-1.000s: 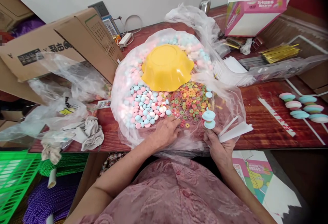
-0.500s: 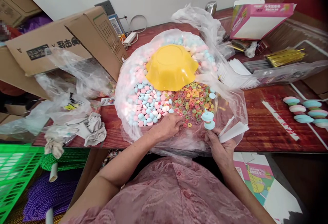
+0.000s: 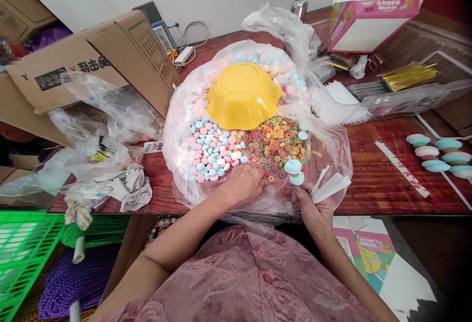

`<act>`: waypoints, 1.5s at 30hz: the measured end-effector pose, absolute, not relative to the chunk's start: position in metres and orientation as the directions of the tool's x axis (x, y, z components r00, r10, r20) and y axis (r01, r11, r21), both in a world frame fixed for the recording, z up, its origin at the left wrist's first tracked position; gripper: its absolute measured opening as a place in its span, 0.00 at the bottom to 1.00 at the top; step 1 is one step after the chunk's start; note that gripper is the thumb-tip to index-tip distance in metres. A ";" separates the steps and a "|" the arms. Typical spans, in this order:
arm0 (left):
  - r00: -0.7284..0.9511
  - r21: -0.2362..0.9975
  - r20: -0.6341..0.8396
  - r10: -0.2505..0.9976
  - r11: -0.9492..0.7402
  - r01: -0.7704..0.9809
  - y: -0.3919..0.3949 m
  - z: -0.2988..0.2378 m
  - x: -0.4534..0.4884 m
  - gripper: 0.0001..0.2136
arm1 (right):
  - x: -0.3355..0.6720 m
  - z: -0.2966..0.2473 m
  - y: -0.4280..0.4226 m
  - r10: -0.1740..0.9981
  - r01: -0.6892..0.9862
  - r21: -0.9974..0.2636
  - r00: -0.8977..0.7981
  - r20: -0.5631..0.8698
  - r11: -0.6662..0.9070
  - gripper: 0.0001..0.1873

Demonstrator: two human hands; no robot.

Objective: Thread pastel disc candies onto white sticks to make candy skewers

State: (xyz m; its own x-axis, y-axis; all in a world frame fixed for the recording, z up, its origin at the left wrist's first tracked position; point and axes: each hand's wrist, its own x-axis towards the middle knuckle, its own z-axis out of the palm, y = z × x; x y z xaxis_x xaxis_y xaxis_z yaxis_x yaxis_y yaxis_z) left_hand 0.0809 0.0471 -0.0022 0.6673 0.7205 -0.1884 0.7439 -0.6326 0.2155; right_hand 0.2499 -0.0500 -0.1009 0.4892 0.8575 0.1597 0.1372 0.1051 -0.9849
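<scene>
A big clear plastic bag [image 3: 332, 150] lies open on the red table, filled with pink and blue round candies [image 3: 210, 150] and small coloured ring candies [image 3: 275, 142]. An upturned yellow bowl [image 3: 241, 95] rests on the candies. My left hand [image 3: 241, 184] reaches into the ring candies with its fingers curled, pinching at them. My right hand [image 3: 313, 206] grips a stick with two pale blue candies [image 3: 294, 171] threaded on it, plus a bundle of white sticks [image 3: 330, 184].
Finished candy sticks [image 3: 438, 152] lie at the right on the table. A pink box [image 3: 368, 22], gold twist ties [image 3: 405, 77] and clear wrappers sit at the back right. A cardboard box [image 3: 92, 66], crumpled plastic bags [image 3: 96, 130] and a green crate [image 3: 22, 258] are at the left.
My left hand has crept a little further right into the ring candies. The right hand with the candy stick has shifted slightly left and tilted.
</scene>
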 end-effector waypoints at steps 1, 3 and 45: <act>0.662 0.194 -0.190 0.725 -0.634 0.749 0.045 -0.004 0.084 0.13 | 0.250 -0.101 -0.050 0.857 0.117 -0.988 0.493 0.149 0.104 0.15; 0.663 0.162 -0.166 0.730 -0.643 0.748 0.041 -0.008 0.087 0.12 | 0.250 -0.102 -0.050 0.855 0.077 -0.992 0.502 0.128 0.104 0.15; 0.251 0.895 -0.125 0.960 0.219 -0.389 0.030 -0.022 0.056 0.21 | 0.251 -0.093 -0.050 0.836 0.729 -0.541 -0.078 0.543 0.419 0.31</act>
State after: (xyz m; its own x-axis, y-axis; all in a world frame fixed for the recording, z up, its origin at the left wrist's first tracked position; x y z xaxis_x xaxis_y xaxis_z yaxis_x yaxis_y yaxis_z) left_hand 0.0557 0.0296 -0.0215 0.2512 0.9598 -0.1253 -0.3891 0.2186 0.8949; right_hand 0.2514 -0.0503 -0.0931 -0.0781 0.8363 0.5427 0.7290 0.4193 -0.5411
